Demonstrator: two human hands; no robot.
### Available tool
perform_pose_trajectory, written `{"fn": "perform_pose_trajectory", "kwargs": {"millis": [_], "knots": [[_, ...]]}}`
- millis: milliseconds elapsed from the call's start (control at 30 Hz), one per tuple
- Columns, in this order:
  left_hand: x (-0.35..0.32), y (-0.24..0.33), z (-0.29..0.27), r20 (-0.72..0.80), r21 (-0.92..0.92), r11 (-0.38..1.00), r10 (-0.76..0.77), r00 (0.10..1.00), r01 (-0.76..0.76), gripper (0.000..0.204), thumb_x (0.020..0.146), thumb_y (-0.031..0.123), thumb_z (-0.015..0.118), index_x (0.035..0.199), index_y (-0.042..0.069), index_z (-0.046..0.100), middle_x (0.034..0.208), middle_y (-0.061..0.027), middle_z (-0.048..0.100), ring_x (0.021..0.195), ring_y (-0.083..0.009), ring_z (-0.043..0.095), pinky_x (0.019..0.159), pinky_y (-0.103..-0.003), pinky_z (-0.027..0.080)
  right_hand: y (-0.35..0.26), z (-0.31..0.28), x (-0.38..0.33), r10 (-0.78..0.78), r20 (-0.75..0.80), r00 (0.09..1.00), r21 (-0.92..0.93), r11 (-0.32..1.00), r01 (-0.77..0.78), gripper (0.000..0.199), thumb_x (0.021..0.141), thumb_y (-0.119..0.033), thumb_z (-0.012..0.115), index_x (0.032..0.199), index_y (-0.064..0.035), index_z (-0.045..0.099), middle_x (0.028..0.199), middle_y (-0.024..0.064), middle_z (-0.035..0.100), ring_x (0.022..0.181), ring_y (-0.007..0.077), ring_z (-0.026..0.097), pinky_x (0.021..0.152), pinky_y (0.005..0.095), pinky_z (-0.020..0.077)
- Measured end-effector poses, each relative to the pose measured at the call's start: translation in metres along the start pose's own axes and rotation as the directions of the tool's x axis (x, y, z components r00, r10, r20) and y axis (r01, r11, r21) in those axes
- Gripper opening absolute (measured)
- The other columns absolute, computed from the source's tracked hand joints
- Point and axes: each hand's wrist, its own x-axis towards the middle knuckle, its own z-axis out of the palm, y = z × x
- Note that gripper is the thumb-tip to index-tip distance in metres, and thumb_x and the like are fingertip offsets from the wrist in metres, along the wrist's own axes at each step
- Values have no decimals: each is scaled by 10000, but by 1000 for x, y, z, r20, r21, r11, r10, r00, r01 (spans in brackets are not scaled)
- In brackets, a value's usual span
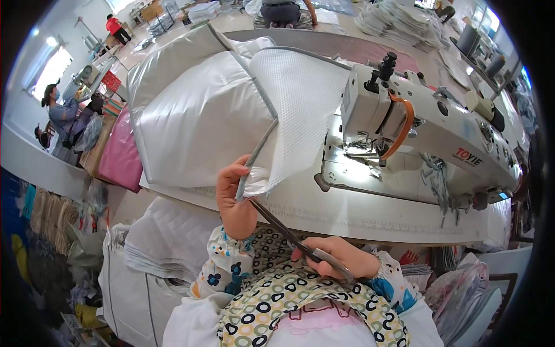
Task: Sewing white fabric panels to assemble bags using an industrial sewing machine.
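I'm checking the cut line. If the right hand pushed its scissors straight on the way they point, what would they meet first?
The right hand aims the scissors up and left. Their tips sit at the grey binding strip pinched by the left hand, so that strip likely comes first, then the white mesh fabric; depth is unclear.

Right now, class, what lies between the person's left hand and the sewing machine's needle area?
In the head view, the white mesh fabric panel spans from the left hand toward the sewing machine, then a short bare strip of machine bed.
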Motion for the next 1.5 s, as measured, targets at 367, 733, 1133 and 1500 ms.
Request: {"fn": "perform_pose_trajectory", "kwargs": {"millis": [367, 733, 1133, 1500], "knots": [[26, 12, -43, -363, 350, 936, 171, 916, -37, 291, 895, 41, 567, 1185, 61, 560, 1298, -133, 590, 1203, -266, 556, 1022, -375, 461, -14, -22, -40, 88, 16, 996, -316, 945, -79, 677, 750, -400, 852, 1227, -21, 555, 849, 103, 643, 748, 209, 594, 667, 350, 463], [23, -15, 104, 865, 499, 378, -159, 476, -780, 51, 816, 73, 623, 855, 54, 648, 794, -107, 645, 759, -276, 642, 650, -390, 505, 2, -21, -121, 394, -608, 689, 445, 888, -114, 484, 1017, -459, 483, 1075, 12, 578, 625, -40, 456, 532, 71, 463, 516, 241, 384], [94, -112, 44, 440, 840, 388, -74, 895, -380, 58, 923, 37, 591, 957, -7, 577, 762, -104, 581, 666, -184, 552, 632, -296, 454, 7, -51, -90, 356, -633, 688, 385, 915, -119, 998, 802, -911, 304, 995, 33, 562, 585, -37, 417, 467, 42, 389, 441, 208, 314], [94, -103, 48, 480, 806, 436, -84, 873, -401, 50, 901, 16, 617, 945, -9, 618, 801, -101, 605, 657, -178, 568, 626, -290, 464, 4, -88, -95, 438, -433, 788, 559, 816, -147, 1053, 787, -925, 278, 998, 55, 600, 552, -53, 401, 416, 38, 361, 390, 194, 316]]}}
